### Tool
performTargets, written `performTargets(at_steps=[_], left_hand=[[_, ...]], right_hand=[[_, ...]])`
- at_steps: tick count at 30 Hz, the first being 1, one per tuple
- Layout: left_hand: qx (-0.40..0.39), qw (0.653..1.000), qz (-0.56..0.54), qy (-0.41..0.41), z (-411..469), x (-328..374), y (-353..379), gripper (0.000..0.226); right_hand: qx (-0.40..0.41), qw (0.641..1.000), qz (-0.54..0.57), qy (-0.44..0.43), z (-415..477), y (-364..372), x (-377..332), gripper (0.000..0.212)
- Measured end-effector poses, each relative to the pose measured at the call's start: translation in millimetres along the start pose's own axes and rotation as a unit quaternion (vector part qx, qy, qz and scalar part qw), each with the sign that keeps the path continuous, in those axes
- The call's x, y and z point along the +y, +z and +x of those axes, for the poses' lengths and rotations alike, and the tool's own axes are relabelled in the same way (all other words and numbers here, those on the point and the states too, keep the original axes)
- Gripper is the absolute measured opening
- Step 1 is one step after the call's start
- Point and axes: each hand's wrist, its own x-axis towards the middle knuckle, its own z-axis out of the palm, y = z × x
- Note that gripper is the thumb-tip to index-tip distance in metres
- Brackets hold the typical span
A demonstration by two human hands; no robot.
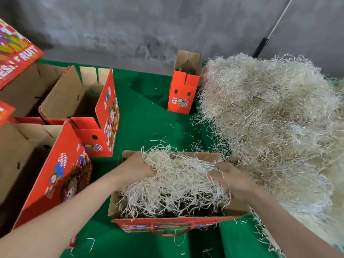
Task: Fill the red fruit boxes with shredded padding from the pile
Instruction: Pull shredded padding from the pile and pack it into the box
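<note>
The red fruit box (167, 223) stood open-topped on the green worktop (145, 112), just in front of the person. Its brown cardboard inside showed, and a red cord handle hung on its near wall. Pale, straw-coloured shreds lay loosely in it, with dark gaps between the strands on the near side.

A thick clump (178, 172) of the same shredded padding rose above the rim over the far half of the box. The left hand (138, 165) had its grip clenched on the clump's left end, the fingers buried in the shreds and hidden. The right hand (229, 175), slightly blurred, grasped the right end with its fingers curled round the strands.

The pile (270, 118) was heaped on the right of the worktop, its near edge reaching the box's right side. A small red box (183, 90) stood upright at the back beside the pile. Two larger open boxes (104, 112) (61, 174) stood to the left.
</note>
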Motion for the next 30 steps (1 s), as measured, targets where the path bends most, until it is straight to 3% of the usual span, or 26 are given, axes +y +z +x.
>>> performTargets(at_steps=[1, 3, 5, 7, 10, 13, 16, 19, 21, 23, 25, 27, 30], left_hand=[[-0.008, 1.000, 0.017, -0.011, 2.4, -2.1, 4.6, 0.031], [-0.040, 0.999, 0.016, 0.028, 1.3, 9.2, 17.1, 0.023], [-0.097, 0.994, -0.004, 0.047, 1.9, 17.6, 31.2, 0.027], [-0.127, 0.990, -0.056, 0.003, 0.1, 21.4, 31.8, 0.046], [-0.148, 0.983, -0.109, -0.013, -5.6, 9.8, 9.9, 0.067], [-0.060, 0.991, -0.121, -0.013, -8.9, -5.6, -5.4, 0.078], [-0.008, 0.983, -0.183, -0.031, -10.5, -5.1, -2.6, 0.070], [-0.071, 0.977, -0.199, -0.030, -13.9, 3.6, 9.0, 0.057], [-0.125, 0.974, -0.185, -0.027, -14.4, 9.6, 21.4, 0.043], [-0.137, 0.976, -0.165, -0.032, -14.4, 10.6, 24.8, 0.046], [-0.148, 0.971, -0.177, -0.057, -15.7, 8.5, 19.9, 0.062], [-0.159, 0.955, -0.232, -0.094, -15.0, 2.9, 15.5, 0.080], [-0.153, 0.954, -0.239, -0.095, -15.7, 3.3, 21.5, 0.076]], right_hand=[[-0.033, 0.999, 0.034, -0.007, 0.5, -1.3, 2.0, 0.050], [-0.113, 0.990, 0.080, -0.016, 2.2, 8.8, -1.6, 0.062], [-0.177, 0.981, 0.029, -0.070, 4.4, 27.7, -8.1, 0.069], [-0.157, 0.980, 0.012, -0.119, 10.5, 38.9, -5.9, 0.063], [-0.061, 0.991, 0.087, -0.084, 9.9, 25.2, -2.3, 0.043], [-0.012, 0.995, 0.086, -0.046, 4.0, 10.3, 9.0, 0.020], [-0.027, 0.997, 0.067, -0.018, 5.5, 5.5, 19.6, 0.032], [-0.153, 0.986, 0.045, -0.043, 4.0, 16.7, 4.6, 0.041], [-0.182, 0.980, 0.029, -0.078, 10.9, 32.0, 1.7, 0.051], [-0.131, 0.985, 0.056, -0.095, 16.7, 40.8, 3.9, 0.037], [-0.081, 0.982, 0.154, -0.076, 18.1, 37.7, 4.3, 0.025], [-0.078, 0.973, 0.205, -0.074, 18.4, 30.7, 7.5, 0.029], [-0.148, 0.977, 0.143, -0.059, 14.9, 30.7, 5.3, 0.050]])
